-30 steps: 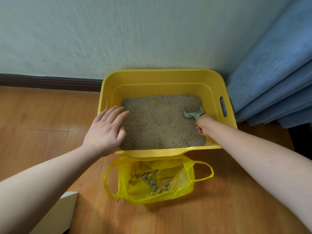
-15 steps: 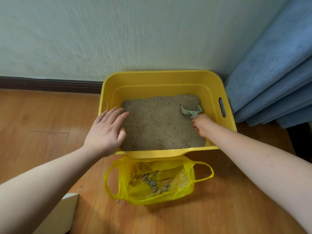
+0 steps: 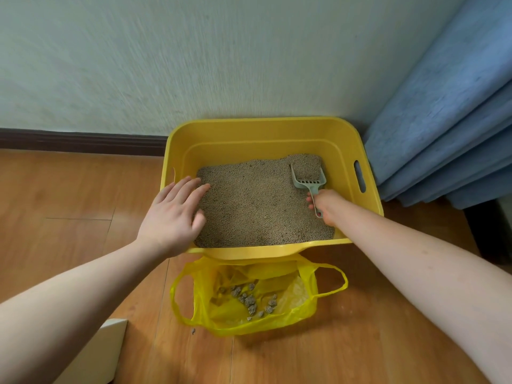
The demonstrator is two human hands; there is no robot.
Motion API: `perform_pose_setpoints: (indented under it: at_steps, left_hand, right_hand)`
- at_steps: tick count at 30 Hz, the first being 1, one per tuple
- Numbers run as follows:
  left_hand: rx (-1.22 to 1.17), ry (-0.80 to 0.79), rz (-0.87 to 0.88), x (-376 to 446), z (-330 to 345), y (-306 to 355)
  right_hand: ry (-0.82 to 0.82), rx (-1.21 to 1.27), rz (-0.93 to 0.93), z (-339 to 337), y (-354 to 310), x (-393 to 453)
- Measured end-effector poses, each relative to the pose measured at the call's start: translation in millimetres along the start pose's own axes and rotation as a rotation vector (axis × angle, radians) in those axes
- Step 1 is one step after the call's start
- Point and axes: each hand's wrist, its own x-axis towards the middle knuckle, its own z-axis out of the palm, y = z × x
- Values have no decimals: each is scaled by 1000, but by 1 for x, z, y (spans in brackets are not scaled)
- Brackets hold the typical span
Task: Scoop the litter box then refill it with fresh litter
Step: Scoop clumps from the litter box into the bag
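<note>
The right hand (image 3: 324, 205) has its fingers curled round the handle of the grey-green scoop (image 3: 308, 178), which runs from the hand up and away toward the back wall. Its slotted head, heaped with litter (image 3: 257, 206), sits in the far right corner of the yellow litter box (image 3: 257, 128). The load therefore lies beyond the fingers, deeper in the box, while the yellow waste bag (image 3: 277, 325) lies open on the floor just in front of the box's near rim, back toward the person. The left hand (image 3: 173, 217) is the farther one from the scoop; its fingers lie straight and flat over the box's near left rim, probably steadying it.
</note>
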Motion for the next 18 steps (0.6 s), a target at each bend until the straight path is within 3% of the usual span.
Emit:
perform_pose_setpoints:
  at_steps: [13,18]
  left_hand:
    - [-24,9,-15,0,0,0]
    - [-25,10,-15,0,1,0]
  right_hand:
    - [-96,146,67,-10,-3,-12]
    - [-144,1,-50,-18,-2,-25]
